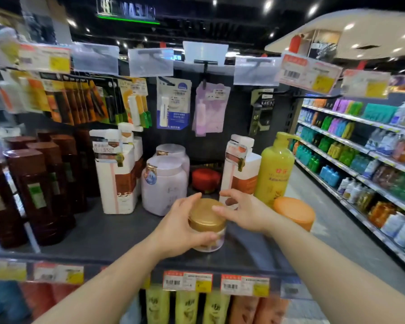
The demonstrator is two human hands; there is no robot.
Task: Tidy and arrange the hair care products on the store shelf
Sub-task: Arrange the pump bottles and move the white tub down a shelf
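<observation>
A small jar with a gold lid (205, 217) stands on the dark shelf (103, 232) near its front edge. My left hand (180, 226) grips the jar from the left, thumb along its lower front and fingers over the lid's far side. From the right, my right hand (241, 212) reaches in with fingers spread and loosely bent, its fingertips touching the lid. Behind stand a pale lilac tub (164, 185), a white and brown refill bottle (240, 169), a yellow pump bottle (276, 171) and an orange-lidded jar (295, 212).
Dark brown bottles (33, 188) fill the shelf's left side, with a white and brown box (117, 174) beside them. A red tin (206, 180) sits at the back. Hanging packets and price tags overhang. Another stocked shelf (360, 160) runs along the aisle on the right.
</observation>
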